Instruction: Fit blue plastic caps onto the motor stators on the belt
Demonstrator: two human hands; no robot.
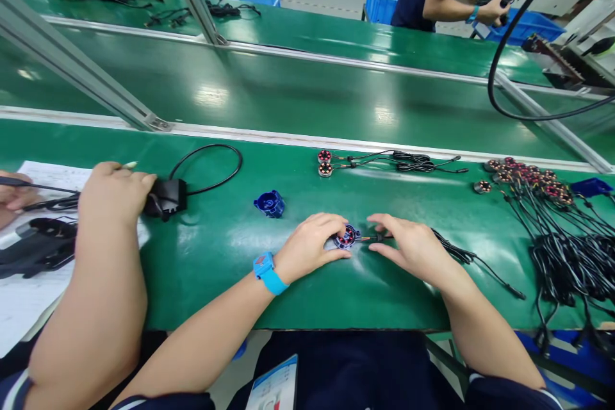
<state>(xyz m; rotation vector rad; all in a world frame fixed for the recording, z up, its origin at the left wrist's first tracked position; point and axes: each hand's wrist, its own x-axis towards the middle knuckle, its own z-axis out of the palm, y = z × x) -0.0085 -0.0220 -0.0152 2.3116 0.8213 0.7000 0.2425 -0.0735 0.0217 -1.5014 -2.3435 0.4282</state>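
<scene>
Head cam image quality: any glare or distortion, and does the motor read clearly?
Head view: bright reflections on the green strip behind the workbench; milder sheen beside the left hand; apparent wide-angle stretch toward the edges; motor recognisable, fine detail too small to judge.

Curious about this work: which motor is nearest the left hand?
The blue-rimmed motor between left hand and right hand; the two rear motors and rightmost motors lie farther away.

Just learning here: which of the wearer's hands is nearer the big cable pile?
Right. The right hand is left of the cable pile; the left hand, farther left.
</scene>
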